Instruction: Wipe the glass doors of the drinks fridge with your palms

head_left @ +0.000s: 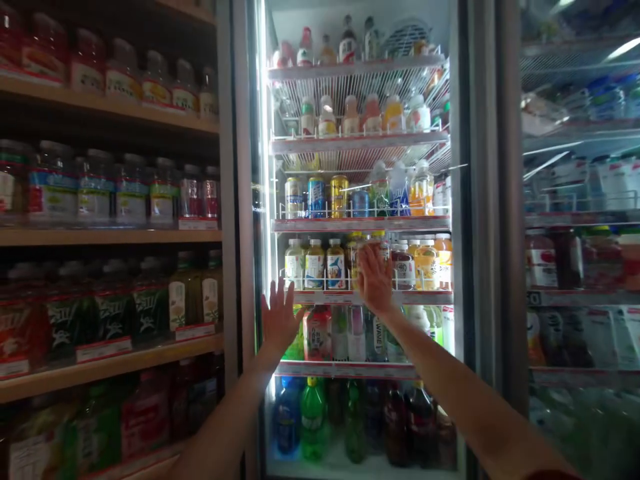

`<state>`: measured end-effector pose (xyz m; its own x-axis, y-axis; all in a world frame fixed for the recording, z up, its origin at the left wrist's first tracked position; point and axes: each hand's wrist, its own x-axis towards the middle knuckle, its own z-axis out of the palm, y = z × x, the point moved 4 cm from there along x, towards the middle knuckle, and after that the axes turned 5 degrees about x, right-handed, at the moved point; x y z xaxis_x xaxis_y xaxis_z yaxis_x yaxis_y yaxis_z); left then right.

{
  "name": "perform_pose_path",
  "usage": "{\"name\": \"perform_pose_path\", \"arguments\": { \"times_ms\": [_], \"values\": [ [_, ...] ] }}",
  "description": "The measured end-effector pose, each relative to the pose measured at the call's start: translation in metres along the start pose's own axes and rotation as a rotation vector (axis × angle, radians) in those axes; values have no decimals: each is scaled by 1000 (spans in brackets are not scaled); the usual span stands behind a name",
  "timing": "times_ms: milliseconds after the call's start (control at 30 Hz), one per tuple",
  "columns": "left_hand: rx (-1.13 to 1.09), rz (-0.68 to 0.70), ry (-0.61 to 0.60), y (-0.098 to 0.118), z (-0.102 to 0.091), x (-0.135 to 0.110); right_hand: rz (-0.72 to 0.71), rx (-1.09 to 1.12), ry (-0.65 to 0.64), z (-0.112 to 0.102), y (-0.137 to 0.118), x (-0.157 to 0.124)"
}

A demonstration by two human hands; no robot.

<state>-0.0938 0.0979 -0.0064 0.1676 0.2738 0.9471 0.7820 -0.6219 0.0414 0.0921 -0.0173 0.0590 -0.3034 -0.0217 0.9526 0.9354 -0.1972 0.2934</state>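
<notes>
Both of my arms reach toward a lit drinks cooler stocked with bottles and cans. My left hand is raised at the cooler's left edge with fingers spread, holding nothing. Further right, my right hand is up in front of the fourth shelf, fingers apart and a little blurred. It covers part of some yellow-capped bottles; whether it touches one, I cannot tell. Left of it stand white-capped bottles with pale labels, among them a bottle with a blue picture. Bottles of orange drink stand to its right.
Cans line the shelf above, and large soda bottles stand at the bottom. Wooden shelves with bottled drinks are on the left. A dark vertical frame separates this cooler from another stocked cooler on the right.
</notes>
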Motion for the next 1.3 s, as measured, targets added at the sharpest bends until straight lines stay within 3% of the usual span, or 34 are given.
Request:
{"name": "perform_pose_path", "arguments": {
  "times_ms": [67, 200, 367, 433, 567, 633, 733, 800, 933, 1000, 1167, 1233, 1300],
  "values": [
    [7, 12, -29, 3, -1, 1, 8, 7, -2, 0, 2, -1],
    [8, -24, -50, 7, -1, 3, -168, 31, -112, -5, 5, -8],
    [-32, -31, -24, 10, 5, 4, 75, -23, 9, -28, 47, -16],
    [-46, -46, -9, 12, 8, 4, 68, -11, -41, -27, 46, -23],
    [-58, -64, -4, 14, 9, 5, -89, 46, -205, -19, 27, -34],
    [-58, -53, -21, 11, 8, 5, -73, 50, -175, -20, 29, -31],
    [-48, -17, -38, 0, 5, 4, 82, 36, -53, -19, 36, -25],
    [-39, -22, -38, -13, 4, 2, 102, 61, -66, -10, 23, -29],
    [-34, -38, -35, -32, 10, -11, -129, 139, -268, 12, -31, -54],
    [-38, -35, -39, -35, 14, -21, -178, 136, -296, 13, -41, -62],
    [-26, -50, -105, -38, 21, -47, 62, 94, -147, 5, -24, -57],
    [-8, -50, -130, -40, 21, -54, 56, 119, -178, 13, -40, -61],
    [11, -50, -151, -43, 21, -58, -64, 163, -253, 24, -70, -71]
  ]
}}
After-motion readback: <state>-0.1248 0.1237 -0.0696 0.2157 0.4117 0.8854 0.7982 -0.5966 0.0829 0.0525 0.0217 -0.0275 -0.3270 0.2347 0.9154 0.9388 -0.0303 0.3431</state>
